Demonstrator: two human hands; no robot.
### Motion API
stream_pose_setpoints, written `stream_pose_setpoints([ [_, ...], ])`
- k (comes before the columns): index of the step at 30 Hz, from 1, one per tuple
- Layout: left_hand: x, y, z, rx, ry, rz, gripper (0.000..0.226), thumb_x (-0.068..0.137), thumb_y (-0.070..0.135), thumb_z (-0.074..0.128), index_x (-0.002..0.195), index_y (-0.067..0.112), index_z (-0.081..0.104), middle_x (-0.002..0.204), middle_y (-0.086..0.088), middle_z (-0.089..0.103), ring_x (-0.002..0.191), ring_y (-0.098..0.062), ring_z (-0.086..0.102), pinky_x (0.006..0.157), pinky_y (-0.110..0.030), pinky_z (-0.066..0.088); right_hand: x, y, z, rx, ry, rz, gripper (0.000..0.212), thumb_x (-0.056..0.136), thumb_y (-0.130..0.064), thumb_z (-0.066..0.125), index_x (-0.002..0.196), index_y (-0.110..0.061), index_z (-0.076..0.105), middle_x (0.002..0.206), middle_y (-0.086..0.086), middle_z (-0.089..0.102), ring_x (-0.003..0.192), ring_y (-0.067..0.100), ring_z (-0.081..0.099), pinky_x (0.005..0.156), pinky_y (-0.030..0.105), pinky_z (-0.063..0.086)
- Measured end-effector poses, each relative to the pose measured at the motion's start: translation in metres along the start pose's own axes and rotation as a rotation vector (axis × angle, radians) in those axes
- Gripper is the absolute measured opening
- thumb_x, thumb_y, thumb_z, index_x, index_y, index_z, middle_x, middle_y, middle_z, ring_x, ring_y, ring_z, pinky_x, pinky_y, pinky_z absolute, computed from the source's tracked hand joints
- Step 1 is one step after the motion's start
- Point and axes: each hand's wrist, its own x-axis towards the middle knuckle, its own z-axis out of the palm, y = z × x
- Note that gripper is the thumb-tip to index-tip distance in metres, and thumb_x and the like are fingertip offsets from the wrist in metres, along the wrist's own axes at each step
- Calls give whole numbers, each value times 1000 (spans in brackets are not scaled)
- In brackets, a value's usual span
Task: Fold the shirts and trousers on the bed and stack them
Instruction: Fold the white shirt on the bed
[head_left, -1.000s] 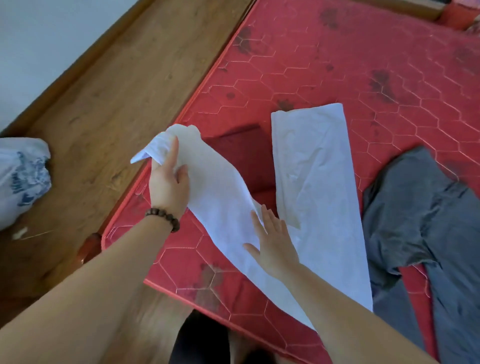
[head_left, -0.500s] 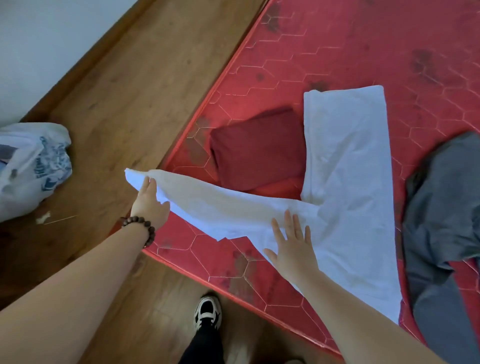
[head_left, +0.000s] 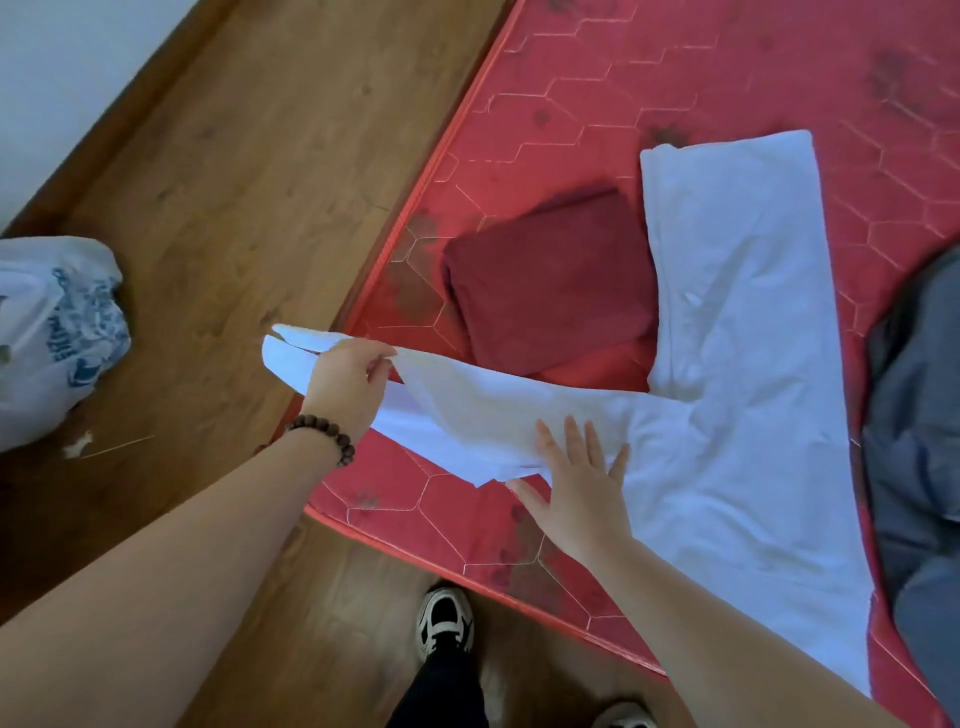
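Note:
White trousers (head_left: 737, 332) lie on the red mattress (head_left: 649, 78), one leg stretched flat away from me. My left hand (head_left: 345, 384) grips the end of the other leg and holds it out sideways past the mattress corner, above the floor. My right hand (head_left: 576, 483) rests flat with spread fingers on that leg near the crotch. A folded dark red garment (head_left: 545, 275) sits on the mattress between the two legs. A grey garment (head_left: 914, 441) lies unfolded at the right edge of view.
A wooden floor (head_left: 249, 156) runs along the left of the mattress. A white and blue plastic bag (head_left: 52, 332) lies on it at the far left. My shoes (head_left: 447, 623) stand at the mattress's near edge.
My left hand has swung the trouser leg down and leftward, from lifted over the mattress to stretched out sideways. The dark red garment came into sight. My right hand stayed pressed on the cloth.

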Motion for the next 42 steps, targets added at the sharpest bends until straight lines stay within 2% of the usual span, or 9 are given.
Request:
stream_pose_setpoints([
  [3, 14, 42, -11, -87, 102, 348, 22, 83, -5, 57, 98, 4, 72, 100, -9, 71, 100, -25, 61, 90, -20, 40, 3, -22, -16, 203, 89, -55, 85, 82, -77, 19, 152, -30, 12, 157, 2, 25, 147, 23, 17, 116, 55, 0],
  [6, 38, 96, -12, -203, 106, 545, 23, 81, -5, 56, 95, 3, 72, 101, -9, 71, 99, -20, 60, 91, -24, 44, 12, -32, -45, 480, 339, -85, 34, 95, -39, 52, 123, -20, 53, 99, -4, 62, 99, 20, 57, 96, 42, 40],
  [10, 71, 170, -9, -233, 83, 685, 24, 83, -2, 54, 97, 4, 73, 106, -10, 70, 106, -25, 63, 99, -25, 41, 20, 0, -97, 647, 614, 29, 30, 94, -12, 54, 69, -15, 38, 50, -5, 29, 53, 20, 34, 55, 32, 26],
  [16, 102, 214, 3, 65, -297, 599, 70, 94, 6, 52, 153, 24, 19, 162, -5, -2, 137, -26, 38, 105, -23, 33, 30, 103, -157, 548, 687, 354, 24, 98, -18, 45, 115, -5, 56, 97, 15, 64, 99, 36, 58, 70, 34, 34],
  [20, 72, 158, 28, 189, -353, 495, 72, 92, 10, 56, 152, 22, 19, 162, -5, 1, 132, -29, 44, 104, -40, 42, 19, 108, -129, 309, 686, 361, 61, 93, -22, 56, 146, -1, 31, 146, 23, 35, 135, 39, 33, 111, 47, 29],
  [27, -48, 28, 76, 396, -462, 873, 54, 71, 12, 74, 124, 12, 62, 133, -15, 56, 122, -34, 54, 104, -51, 41, -23, 45, 14, 64, 427, -157, 56, 70, -16, 81, 120, 0, 62, 123, 19, 61, 114, 34, 59, 89, 46, 54],
  [33, -68, -9, 96, 664, -604, 764, 73, 80, 33, 59, 147, 20, 36, 159, -10, 16, 146, -30, 16, 118, -48, 14, -21, 33, 61, -43, 228, 63, 72, 68, -24, 73, 127, 13, 53, 132, 30, 53, 123, 41, 53, 102, 50, 42],
  [36, -67, -6, 101, 689, -639, 711, 72, 93, 14, 43, 154, 25, 6, 160, -5, -13, 148, -25, -12, 120, -42, -5, -15, 33, 59, -78, 287, 46, 61, 64, -6, 78, 119, 12, 59, 124, 31, 58, 115, 43, 59, 95, 50, 46],
  [42, -53, -2, 84, 684, -601, 559, 87, 86, -15, 31, 153, 32, 1, 160, -9, -15, 148, -21, -13, 121, -35, -3, -30, 52, 58, -59, 320, -70, 46, 84, -19, 39, 111, 5, 68, 119, 21, 65, 111, 33, 64, 93, 47, 51],
])
